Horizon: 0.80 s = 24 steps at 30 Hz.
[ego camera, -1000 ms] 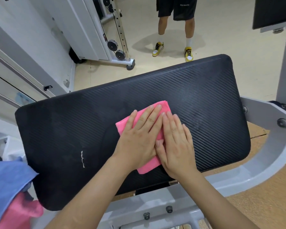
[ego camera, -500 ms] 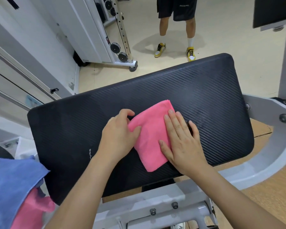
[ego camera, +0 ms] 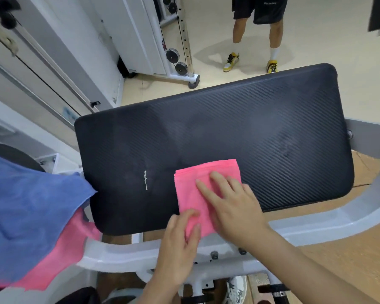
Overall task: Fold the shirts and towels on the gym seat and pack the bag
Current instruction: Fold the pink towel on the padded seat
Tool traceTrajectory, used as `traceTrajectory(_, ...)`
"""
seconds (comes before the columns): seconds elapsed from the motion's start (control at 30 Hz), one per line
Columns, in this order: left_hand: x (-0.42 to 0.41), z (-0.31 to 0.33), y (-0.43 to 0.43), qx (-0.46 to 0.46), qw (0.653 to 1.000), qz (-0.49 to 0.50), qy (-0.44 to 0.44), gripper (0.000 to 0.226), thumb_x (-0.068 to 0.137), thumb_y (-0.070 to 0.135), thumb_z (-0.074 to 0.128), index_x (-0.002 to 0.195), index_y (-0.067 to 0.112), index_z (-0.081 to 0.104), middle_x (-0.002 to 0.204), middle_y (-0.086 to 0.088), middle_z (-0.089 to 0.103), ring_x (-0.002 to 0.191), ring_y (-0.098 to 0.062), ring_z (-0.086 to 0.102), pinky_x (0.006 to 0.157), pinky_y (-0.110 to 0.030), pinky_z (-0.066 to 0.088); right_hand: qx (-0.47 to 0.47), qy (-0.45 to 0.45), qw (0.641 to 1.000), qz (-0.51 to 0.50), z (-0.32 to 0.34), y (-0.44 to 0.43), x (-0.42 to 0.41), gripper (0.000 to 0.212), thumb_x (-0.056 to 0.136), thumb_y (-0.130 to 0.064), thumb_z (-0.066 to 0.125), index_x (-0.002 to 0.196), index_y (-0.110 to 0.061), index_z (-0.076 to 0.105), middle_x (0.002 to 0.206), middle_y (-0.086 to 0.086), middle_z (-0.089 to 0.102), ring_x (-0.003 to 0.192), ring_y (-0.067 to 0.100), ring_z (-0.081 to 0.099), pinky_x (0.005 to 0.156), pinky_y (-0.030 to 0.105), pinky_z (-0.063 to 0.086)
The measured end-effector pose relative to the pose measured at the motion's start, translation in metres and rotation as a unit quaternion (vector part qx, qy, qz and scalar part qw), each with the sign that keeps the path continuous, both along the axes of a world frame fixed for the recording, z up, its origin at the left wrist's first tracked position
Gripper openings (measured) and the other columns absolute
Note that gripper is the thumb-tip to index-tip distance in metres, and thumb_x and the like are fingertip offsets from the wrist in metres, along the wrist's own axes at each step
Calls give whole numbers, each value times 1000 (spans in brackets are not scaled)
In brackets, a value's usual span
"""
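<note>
The pink towel point(ego camera: 191, 183) lies folded into a small rectangle on the black padded seat point(ego camera: 250, 128), close to the edge nearest me. Its near corner hangs a little past that edge. My right hand point(ego camera: 235, 207) lies flat on top of the towel, fingers straight and slightly spread, pressing it against the pad without gripping it. My left hand point(ego camera: 178, 246) is at the towel's near corner, with its fingers lightly bent and touching the cloth. It is blurred, so I cannot tell whether it pinches the corner or only rests on it.

A short pale scuff point(ego camera: 145, 179) marks the seat just left of the towel. The seat sits on a light grey metal frame point(ego camera: 316, 222) that curves around its near side. At my far left a blue cloth point(ego camera: 26, 205) is draped over a pink cloth point(ego camera: 64, 255), both beside the seat's left end. Beyond the seat a person in dark shorts point(ego camera: 259, 9) and yellow shoes stands on the pale floor, with a white cable machine point(ego camera: 140, 29) to their side.
</note>
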<state>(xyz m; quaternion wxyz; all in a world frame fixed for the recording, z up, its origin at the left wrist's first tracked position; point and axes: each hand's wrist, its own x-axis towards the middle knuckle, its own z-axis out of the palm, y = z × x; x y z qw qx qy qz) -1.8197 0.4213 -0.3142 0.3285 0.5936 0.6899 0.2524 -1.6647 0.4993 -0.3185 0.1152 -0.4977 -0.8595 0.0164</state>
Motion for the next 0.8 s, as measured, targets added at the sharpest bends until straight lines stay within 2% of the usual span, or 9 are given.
traceTrajectory(0.07, -5, -1, -3, -22, 999, -32, -11, 52, 90, 25, 65, 125, 53, 38, 105, 21, 40, 94, 5, 47, 72, -8, 38, -28, -6, 1000, 3, 3, -4, 3, 58, 79, -30, 46, 137, -29, 51, 138, 7, 51, 99, 28, 55, 73, 39, 44)
traceTrajectory(0.17, -16, -7, -4, -4, 987, -110, 117, 79, 86, 9, 64, 144, 44, 24, 101, 14, 35, 82, -3, 47, 67, -15, 44, -71, -10, 997, 18, 7, -9, 8, 61, 83, -35, 44, 143, -32, 43, 146, 6, 44, 112, 27, 52, 87, 41, 40)
traceTrajectory(0.23, -22, -11, -2, 41, 968, -132, 208, 83, 76, 6, 74, 144, 31, 34, 89, 6, 40, 68, -10, 46, 54, -24, 46, -85, 13, 996, 31, 7, -15, 14, 66, 85, -39, 49, 149, -37, 32, 153, 6, 35, 123, 24, 45, 98, 41, 34)
traceTrajectory(0.3, -25, -11, 3, 102, 942, -125, 293, 80, 61, 12, 86, 133, 24, 53, 76, 3, 42, 59, -14, 45, 47, -26, 39, -93, 35, 994, 40, 6, -24, 23, 72, 86, -43, 53, 151, -41, 22, 157, 6, 26, 136, 19, 36, 107, 43, 29)
traceTrajectory(0.43, -28, -3, 9, 158, 911, -146, 351, 69, 59, 30, 90, 123, 20, 65, 76, 0, 42, 63, -18, 43, 49, -30, 35, -77, -6, 996, 53, 1, -38, 36, 66, 81, -51, 48, 144, -35, 39, 145, 8, 41, 137, 23, 39, 106, 50, 29)
traceTrajectory(0.53, -32, -1, 12, 179, 902, -164, 357, 59, 67, 35, 82, 121, 18, 65, 82, 1, 45, 69, -18, 46, 54, -30, 38, -86, -7, 996, 25, -3, -37, 38, 68, 76, -45, 54, 142, -32, 41, 142, 10, 44, 132, 22, 42, 100, 49, 34)
traceTrajectory(0.6, -36, 1, 16, 171, 908, -173, 342, 44, 83, 41, 60, 122, 21, 63, 88, 4, 44, 75, -17, 46, 61, -32, 43, -76, 7, 997, 19, -3, -33, 38, 65, 77, -44, 50, 141, -31, 44, 141, 9, 46, 127, 20, 46, 96, 45, 36)
traceTrajectory(0.7, -44, 13, 25, 82, 957, -157, 230, 46, 91, 52, 34, 126, 34, 59, 93, 12, 41, 88, -11, 42, 80, -34, 38, -50, 53, 997, 31, 0, -23, 42, 51, 76, -35, 50, 126, -25, 56, 134, 2, 56, 118, 15, 51, 87, 36, 34)
traceTrajectory(0.8, -51, 21, 34, 26, 976, -145, 160, 55, 84, 67, 32, 127, 43, 53, 97, 17, 37, 97, -5, 35, 90, -29, 30, -98, 147, 984, 8, 10, -6, 48, 44, 73, -27, 55, 117, -24, 61, 120, -9, 66, 103, 13, 62, 83, 33, 41)
